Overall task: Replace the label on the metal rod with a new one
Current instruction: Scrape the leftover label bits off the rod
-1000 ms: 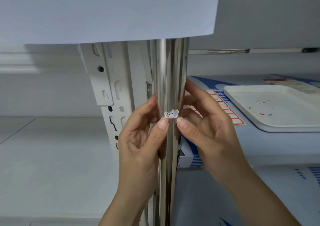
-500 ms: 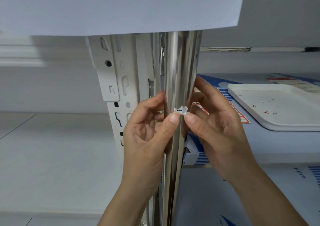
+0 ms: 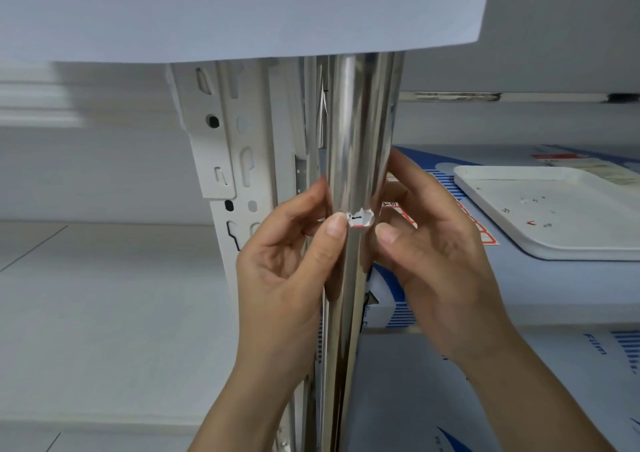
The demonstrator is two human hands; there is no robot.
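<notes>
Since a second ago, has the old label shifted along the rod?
No. The label sits at the same height on the metal rod, level between the round hole and hooked slot of the white upright, as before.

Crumpled white label [image 3: 361, 218] half-peeled on the upright shiny metal rod [image 3: 360, 132]

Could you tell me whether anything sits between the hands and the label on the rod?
Nothing visible does. The left hand has its thumb tip at the left edge of the crumpled label on the rod, and the right hand has its thumb just below and right of it.
</notes>
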